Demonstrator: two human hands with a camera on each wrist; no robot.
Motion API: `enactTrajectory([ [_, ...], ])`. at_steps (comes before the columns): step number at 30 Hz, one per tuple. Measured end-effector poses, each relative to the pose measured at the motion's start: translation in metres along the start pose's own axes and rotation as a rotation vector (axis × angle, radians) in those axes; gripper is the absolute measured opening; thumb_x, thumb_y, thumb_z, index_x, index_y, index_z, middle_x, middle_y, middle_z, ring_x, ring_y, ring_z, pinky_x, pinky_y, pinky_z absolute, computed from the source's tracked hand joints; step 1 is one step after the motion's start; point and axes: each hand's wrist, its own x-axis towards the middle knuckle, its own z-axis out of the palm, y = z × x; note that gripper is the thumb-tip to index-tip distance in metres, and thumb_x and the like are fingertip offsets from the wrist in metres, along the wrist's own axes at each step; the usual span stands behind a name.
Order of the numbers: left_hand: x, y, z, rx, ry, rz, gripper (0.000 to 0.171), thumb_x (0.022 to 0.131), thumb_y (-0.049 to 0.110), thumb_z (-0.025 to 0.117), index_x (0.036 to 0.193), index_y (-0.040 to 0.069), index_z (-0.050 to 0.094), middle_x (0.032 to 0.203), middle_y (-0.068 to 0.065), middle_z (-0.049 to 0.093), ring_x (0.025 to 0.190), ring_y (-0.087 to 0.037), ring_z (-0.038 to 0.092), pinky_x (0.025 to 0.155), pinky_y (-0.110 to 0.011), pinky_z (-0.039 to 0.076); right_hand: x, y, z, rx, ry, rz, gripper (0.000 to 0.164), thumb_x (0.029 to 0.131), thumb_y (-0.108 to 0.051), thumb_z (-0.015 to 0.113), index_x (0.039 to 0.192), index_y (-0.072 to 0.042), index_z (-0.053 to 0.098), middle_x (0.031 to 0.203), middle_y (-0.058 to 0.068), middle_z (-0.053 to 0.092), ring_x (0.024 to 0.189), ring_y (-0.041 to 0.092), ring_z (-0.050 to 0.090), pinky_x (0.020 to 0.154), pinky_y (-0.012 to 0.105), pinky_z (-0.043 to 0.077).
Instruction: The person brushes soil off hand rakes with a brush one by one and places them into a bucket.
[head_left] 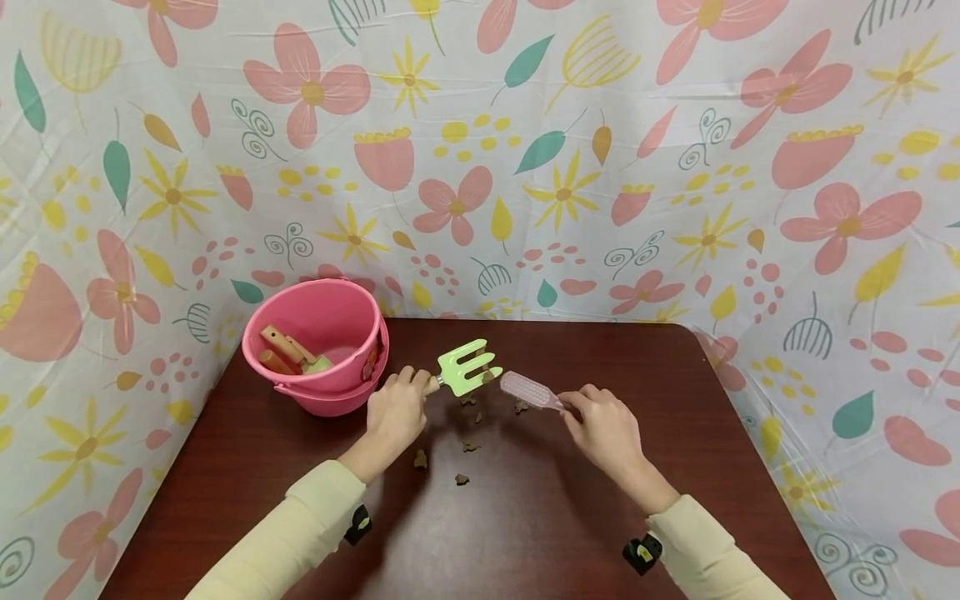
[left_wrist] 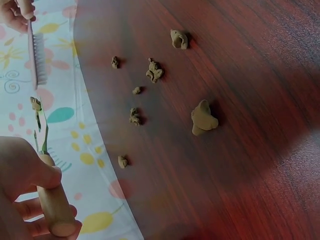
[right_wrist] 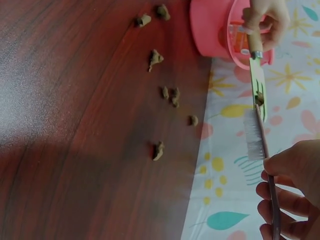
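Observation:
My left hand grips the wooden handle of a small light-green garden fork, holding it above the table. A brown clay-like lump sticks to its prongs. Between the thumb and fingers of my right hand is a pink brush with pale bristles. The brush's tip is close to the lump and the prongs; whether it touches them I cannot tell. Below both tools, several brown crumbs lie scattered on the table, the largest a knobbly piece.
At the table's back left stand nested pink buckets, with wooden-handled tools in the upper one. A dark red-brown table lies under the hands. A flower-printed cloth hangs behind and at both sides.

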Motion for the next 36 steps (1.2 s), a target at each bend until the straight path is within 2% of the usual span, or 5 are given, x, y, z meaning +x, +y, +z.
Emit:
enactTrajectory([
  [11,-0.003,0.003,0.003,-0.01,0.016,0.017,0.031,0.068,0.01,0.072,0.098,0.014,0.062,0.084,-0.003,0.056,0.07,-0.023,0.057,0.042,-0.037,0.043,0.009,-0.008,0.002,0.049,0.089,-0.042,0.022,0.074,-0.014,0.074,0.095,-0.012,0.071,0.079,0.002,0.062,0.064,0.022,0.055,0.052,0.034,0.044],
  [24,-0.002,0.014,0.004,-0.022,-0.013,0.021,0.03,0.072,0.013,0.07,0.1,0.016,0.063,0.088,-0.001,0.058,0.074,-0.022,0.058,0.045,-0.038,0.044,0.014,-0.039,0.016,0.067,0.031,-0.1,0.023,0.075,-0.016,0.074,0.098,-0.016,0.07,0.084,-0.001,0.062,0.069,0.019,0.055,0.056,0.032,0.045],
  [36,-0.004,0.009,0.002,-0.004,-0.014,0.016,0.032,0.07,0.013,0.072,0.1,0.015,0.062,0.086,-0.002,0.057,0.071,-0.022,0.057,0.043,-0.037,0.043,0.006,-0.027,0.021,0.05,0.029,-0.08,0.024,0.074,-0.016,0.076,0.097,-0.015,0.07,0.082,0.0,0.062,0.067,0.019,0.055,0.054,0.032,0.044],
])
